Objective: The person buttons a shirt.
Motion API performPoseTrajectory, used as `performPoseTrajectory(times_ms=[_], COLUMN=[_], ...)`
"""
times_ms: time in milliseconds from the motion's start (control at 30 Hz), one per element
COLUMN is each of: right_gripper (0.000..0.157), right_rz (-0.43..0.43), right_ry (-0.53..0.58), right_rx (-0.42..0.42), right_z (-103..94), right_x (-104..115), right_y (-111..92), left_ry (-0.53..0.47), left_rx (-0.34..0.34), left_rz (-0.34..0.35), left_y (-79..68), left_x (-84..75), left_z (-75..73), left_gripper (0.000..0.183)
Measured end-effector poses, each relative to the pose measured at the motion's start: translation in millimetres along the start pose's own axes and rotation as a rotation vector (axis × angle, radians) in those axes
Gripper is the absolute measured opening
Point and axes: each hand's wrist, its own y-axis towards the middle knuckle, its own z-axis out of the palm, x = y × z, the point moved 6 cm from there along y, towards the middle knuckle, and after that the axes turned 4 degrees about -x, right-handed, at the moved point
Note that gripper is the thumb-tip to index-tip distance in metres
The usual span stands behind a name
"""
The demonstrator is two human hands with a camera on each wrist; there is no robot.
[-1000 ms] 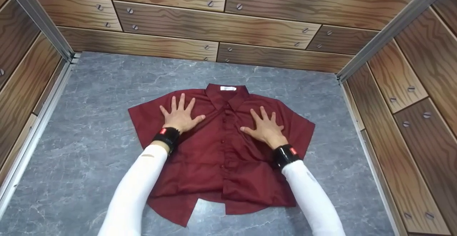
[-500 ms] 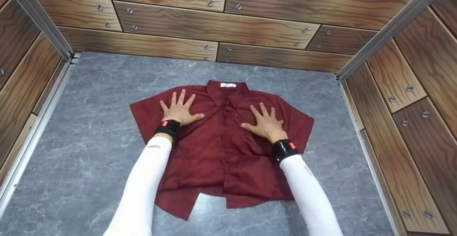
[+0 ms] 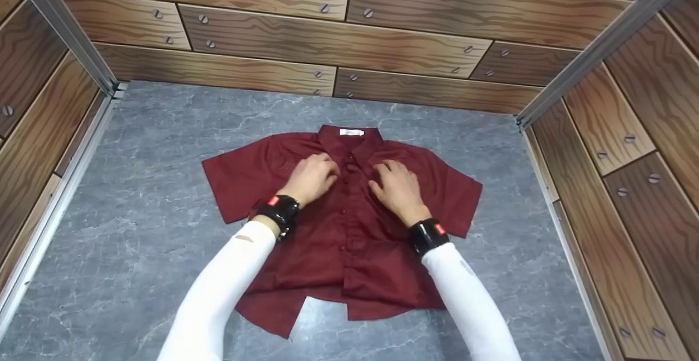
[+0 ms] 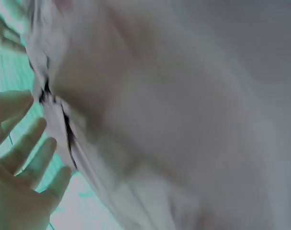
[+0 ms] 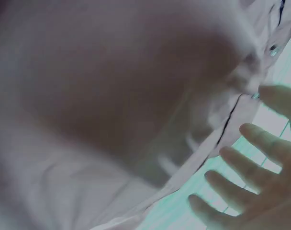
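A dark red short-sleeved button shirt [image 3: 311, 262] lies front up, its collar [image 3: 330, 145] toward the back wall and its sleeves spread to both sides. Over the left chest, near the collar, is my left hand [image 3: 310, 179], its fingers loosely bent toward the button placket [image 3: 343, 213]. My right hand [image 3: 398, 190] is over the other side of the chest, fingers also slightly bent. Both wrist views show the fingers apart with no cloth between them: the left hand [image 4: 21, 191] and the right hand [image 5: 265, 187] hover close by the shirt.
The shirt lies on a grey marbled surface [image 3: 153, 197]. Wood-patterned walls [image 3: 262, 33] stand at the back and both sides, with metal corner posts [image 3: 595, 49]. A white label [image 3: 351, 132] shows inside the collar.
Both hands lay flat and spread on the chest; now their fingers are bent. The left hand has moved right toward the placket, and the right hand slightly left. Earlier the shirt slid slightly toward the back.
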Motion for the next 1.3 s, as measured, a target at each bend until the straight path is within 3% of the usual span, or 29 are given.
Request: performPoseTrajectory(times_ms=[100, 233, 500, 800, 967, 1100, 1300], right_gripper=[0.022, 0.012, 0.012, 0.012, 0.010, 0.010, 0.015], right_rz=[-0.071, -0.107, -0.121, -0.102, -0.076, -0.031, 0.055], right_ry=[-0.021, -0.034, -0.014, 0.015, 0.042, 0.121, 0.309], right_rx=[-0.113, -0.135, -0.152, -0.126, -0.165, -0.172, -0.076], right_z=[-5.7, -3.6, 2.3, 4.8, 3.3, 2.1, 6.7], right_x=[16, 29, 40, 44, 45, 44, 43], right_y=[0, 0, -1, -4, -3, 0, 4], left_ry=[-0.087, -0.127, -0.078, -0.085, -0.049, -0.076, -0.201], left_rx=[-0.009, -0.004, 0.068, 0.019, -0.023, -0.028, -0.008], left_rz=[-0.016, -0.064, -0.145, -0.199, -0.185, -0.196, -0.266], left_y=[3.2, 6.5, 5.2, 5.4, 4.9, 6.0, 9.9], left_x=[-6.6, -7.9, -0.2, 3.1, 1.9, 1.6, 0.7], left_z=[9.3, 19.6, 33.9, 38.8, 36.2, 31.8, 24.7], left_gripper=[0.012, 0.018, 0.028, 0.018, 0.009, 0.006, 0.007])
